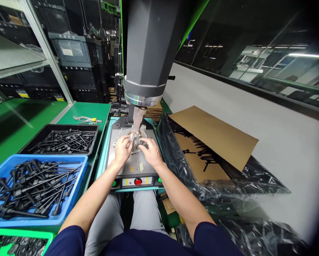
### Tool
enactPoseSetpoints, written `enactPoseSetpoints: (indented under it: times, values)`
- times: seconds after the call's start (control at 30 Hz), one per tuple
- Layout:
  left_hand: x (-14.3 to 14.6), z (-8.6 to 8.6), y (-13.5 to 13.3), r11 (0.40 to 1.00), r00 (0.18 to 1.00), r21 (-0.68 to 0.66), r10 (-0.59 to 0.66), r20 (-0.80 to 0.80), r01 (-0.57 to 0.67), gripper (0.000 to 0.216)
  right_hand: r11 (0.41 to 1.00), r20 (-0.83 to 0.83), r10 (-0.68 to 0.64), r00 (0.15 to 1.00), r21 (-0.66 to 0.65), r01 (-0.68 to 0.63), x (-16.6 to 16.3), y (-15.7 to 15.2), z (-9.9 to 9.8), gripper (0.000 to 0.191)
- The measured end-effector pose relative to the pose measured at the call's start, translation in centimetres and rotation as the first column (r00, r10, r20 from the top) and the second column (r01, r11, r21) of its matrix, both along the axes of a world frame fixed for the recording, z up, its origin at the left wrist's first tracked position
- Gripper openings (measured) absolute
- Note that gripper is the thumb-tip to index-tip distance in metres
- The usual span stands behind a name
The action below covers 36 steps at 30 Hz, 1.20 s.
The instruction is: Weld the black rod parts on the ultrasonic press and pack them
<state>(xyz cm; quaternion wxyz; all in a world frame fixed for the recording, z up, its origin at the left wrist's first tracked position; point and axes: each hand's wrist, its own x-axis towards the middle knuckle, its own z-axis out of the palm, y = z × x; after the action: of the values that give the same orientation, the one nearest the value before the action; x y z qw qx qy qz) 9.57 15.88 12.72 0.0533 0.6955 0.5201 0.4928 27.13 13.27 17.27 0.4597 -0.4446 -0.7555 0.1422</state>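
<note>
Both my hands rest on the grey plate (133,161) of a press machine, right under its metal horn (138,117). My left hand (122,149) pinches a small clear plastic-wrapped part (133,134) at the fixture. My right hand (150,151) has its fingers closed on a small black round part (140,142) beside it. The two hands almost touch.
The large grey machine head (149,53) hangs above. A red button (138,181) sits on the front panel between green ones. At left stand a black tray (60,140) and a blue bin (34,188) of long black parts. A plastic-lined cardboard box (210,142) holds black parts at right.
</note>
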Motion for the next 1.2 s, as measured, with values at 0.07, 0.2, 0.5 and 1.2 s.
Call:
enactPoseSetpoints:
  times: [0.07, 0.2, 0.5, 1.2]
  values:
    - [-0.2, -0.8, -0.8, 1.000, 0.997, -0.019, -0.024, -0.079, 0.023, 0.014, 0.999, -0.004, 0.012, 1.000, 0.032, -0.012, 0.2, -1.5, 0.5, 0.022]
    - [-0.7, -1.4, -1.9, 0.995, 0.978, -0.086, -0.073, -0.195, 0.057, 0.016, 0.999, -0.052, 0.045, 0.998, 0.000, -0.045, 0.2, -2.9, 1.1, 0.024]
    - [-1.2, 1.1, -7.7, 0.999, 0.998, -0.029, 0.041, -0.057, -0.043, 0.031, 0.845, -0.710, 0.035, 0.703, -0.355, -0.400, -0.6, -3.3, 0.5, 0.047]
    - [-7.4, 1.7, -17.2, 0.901, 0.151, -0.420, 0.402, 0.903, 0.110, 0.035, 0.642, -0.694, -0.024, 0.720, -0.563, -0.520, -2.5, -6.6, -0.2, 0.062]
